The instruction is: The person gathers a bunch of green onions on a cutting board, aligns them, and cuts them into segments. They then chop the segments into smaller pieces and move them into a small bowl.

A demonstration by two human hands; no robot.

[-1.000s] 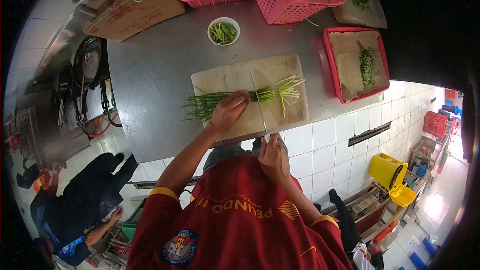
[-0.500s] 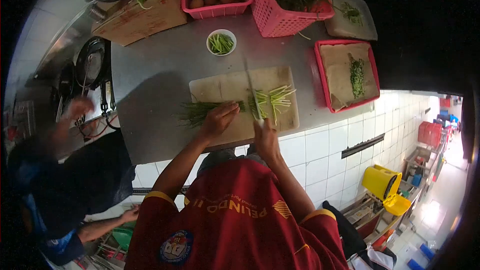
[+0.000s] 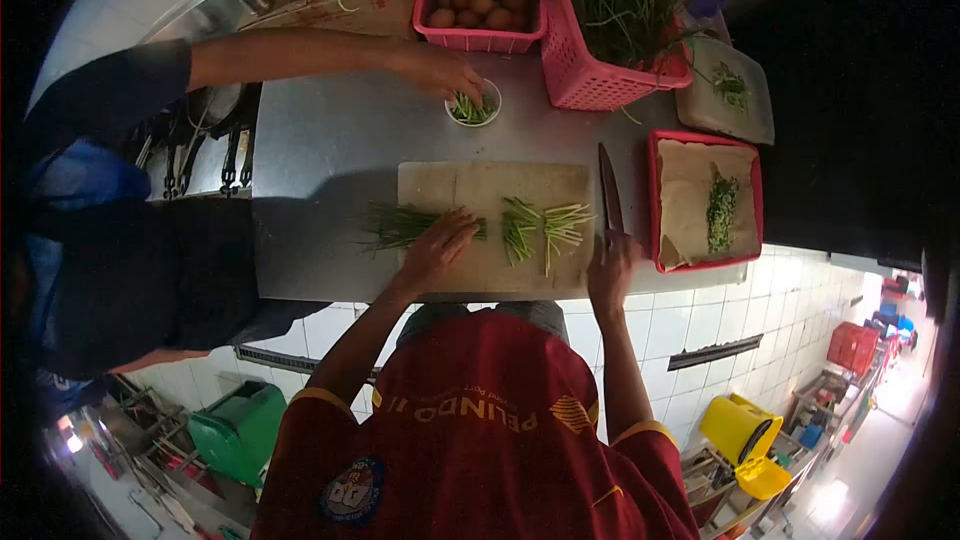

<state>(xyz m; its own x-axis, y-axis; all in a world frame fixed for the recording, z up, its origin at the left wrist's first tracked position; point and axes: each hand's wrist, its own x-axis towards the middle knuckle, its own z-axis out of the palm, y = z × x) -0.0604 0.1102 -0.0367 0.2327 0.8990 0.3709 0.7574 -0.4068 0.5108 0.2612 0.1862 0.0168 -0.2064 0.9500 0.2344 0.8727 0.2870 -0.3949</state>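
Note:
My left hand point(image 3: 440, 248) rests with its fingers together over a bunch of green onions point(image 3: 392, 227), holding it on the cutting board point(image 3: 480, 180). The leafy ends stick out to the left, past the board's edge. My right hand point(image 3: 614, 265) is closed round the handle of a knife point(image 3: 609, 185), just off the board's right edge, with the blade pointing away from me. Two small piles of cut green onion, one greener point(image 3: 519, 228) and one of pale stalks point(image 3: 566, 224), lie on the board between my hands.
A co-worker's hand point(image 3: 445, 70) reaches into a small white bowl point(image 3: 491, 112) of cut greens. Behind stand a pink crate of eggs point(image 3: 480, 38) and a pink basket point(image 3: 590, 85) of long greens. A red tray point(image 3: 655, 200) with chopped greens sits right, below a plastic container point(image 3: 760, 115).
My right hand has moved the knife right, off the cut pieces. My left hand stays on the bunch. The co-worker's arm has come in from the left to the bowl.

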